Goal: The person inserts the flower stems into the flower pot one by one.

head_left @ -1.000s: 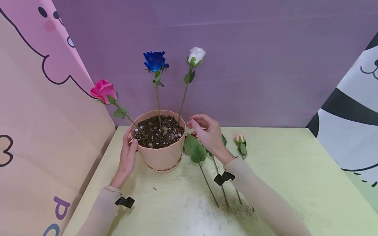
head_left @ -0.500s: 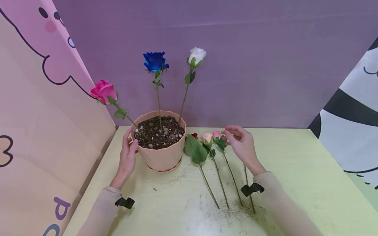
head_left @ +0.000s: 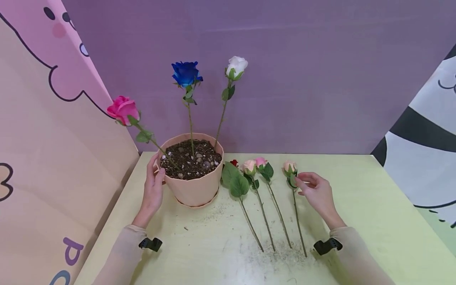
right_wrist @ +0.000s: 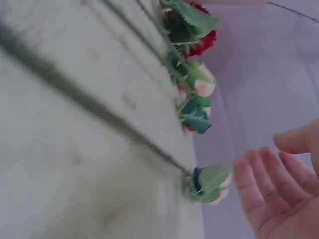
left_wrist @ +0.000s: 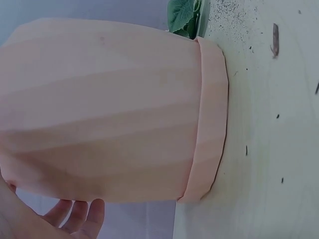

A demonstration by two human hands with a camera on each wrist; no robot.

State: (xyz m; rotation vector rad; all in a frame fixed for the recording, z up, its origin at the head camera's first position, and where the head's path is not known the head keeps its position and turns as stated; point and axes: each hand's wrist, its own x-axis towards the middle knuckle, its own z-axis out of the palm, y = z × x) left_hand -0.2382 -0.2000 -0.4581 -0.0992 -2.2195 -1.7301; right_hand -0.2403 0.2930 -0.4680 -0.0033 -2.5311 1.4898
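Note:
My left hand (head_left: 153,194) holds the left side of a pale pink flower pot (head_left: 194,192), thumb toward the front and fingers round the side. In the left wrist view, bent fingers (left_wrist: 94,214) lie against the pot's wall. Pink, blue (head_left: 187,74) and white (head_left: 236,68) roses stand in its soil (head_left: 192,168); the pink rose (head_left: 123,111) leans left. My right hand (head_left: 317,194) is at the leaves of a peach rose (head_left: 290,168) lying on the table. The right wrist view shows its fingers loosely bent beside the bloom (right_wrist: 219,191), with a gap between them.
Left of the peach rose lie another peach rose (head_left: 248,166), a light pink rose (head_left: 261,162) and a red flower (head_left: 234,162) with large leaves (head_left: 239,185). Soil crumbs (head_left: 274,255) dot the table (head_left: 374,221). A purple backdrop (head_left: 320,91) stands behind.
My right hand has moved right and toward me, from beside the pot past the lying flowers to the rightmost rose, uncovering the blooms behind it. The left hand keeps its place on the pot.

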